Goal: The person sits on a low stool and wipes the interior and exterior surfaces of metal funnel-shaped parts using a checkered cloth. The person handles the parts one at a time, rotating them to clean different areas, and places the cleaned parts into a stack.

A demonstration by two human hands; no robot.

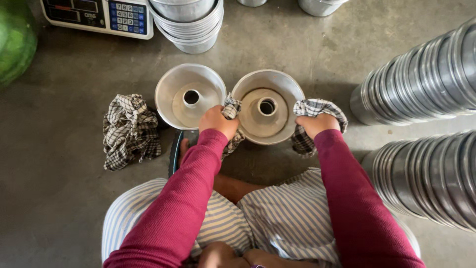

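I hold a round aluminium ring pan (267,106) with a centre tube just above the concrete floor. My left hand (217,120) grips its left rim through a black-and-white checked cloth (231,111). My right hand (317,124) grips the right rim through another checked cloth (311,110). A second ring pan (190,97) of the same kind sits on the floor, touching the left side of the held one. Both arms wear dark red sleeves.
A crumpled checked cloth (130,130) lies at the left. Stacked metal pans (191,22) and a digital scale (96,15) stand at the back. Long rows of nested pans (421,79) lie on their sides at right. A green round object (15,39) is far left.
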